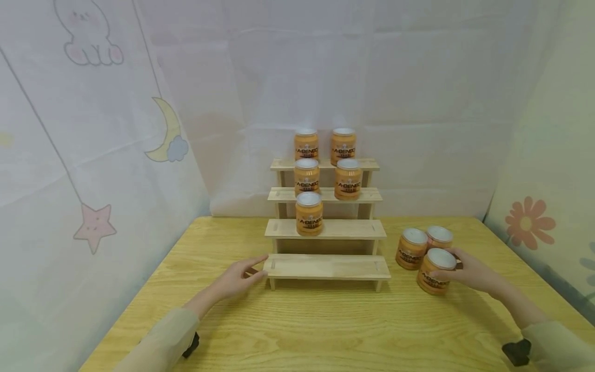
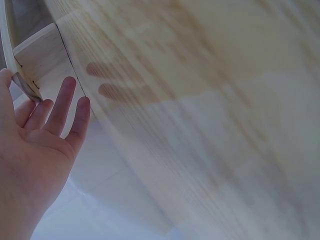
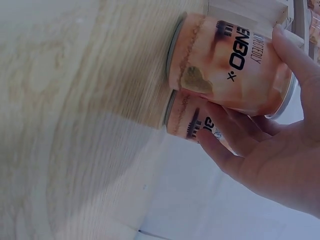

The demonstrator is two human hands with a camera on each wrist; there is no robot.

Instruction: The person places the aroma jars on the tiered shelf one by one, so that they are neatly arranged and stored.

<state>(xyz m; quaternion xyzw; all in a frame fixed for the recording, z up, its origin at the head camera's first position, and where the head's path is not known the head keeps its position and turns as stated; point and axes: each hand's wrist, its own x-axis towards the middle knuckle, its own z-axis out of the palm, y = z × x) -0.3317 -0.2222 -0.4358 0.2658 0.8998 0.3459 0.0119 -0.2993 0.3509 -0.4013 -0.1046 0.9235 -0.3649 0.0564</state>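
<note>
Orange can [image 1: 434,276] sat gripped in the right hand [image 1: 471,271]; lifting straight would spare neighbouring cans [image 1: 411,248]. Left hand [image 1: 237,276], fingers relaxed, steadied the wooden stand [image 1: 327,266].

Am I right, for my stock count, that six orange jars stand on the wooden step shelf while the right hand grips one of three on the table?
Not quite: the head view shows five jars on the shelf, not six. The right hand does grip one of three on the table.

Soft even light; wrist views motion-blurred.
</note>
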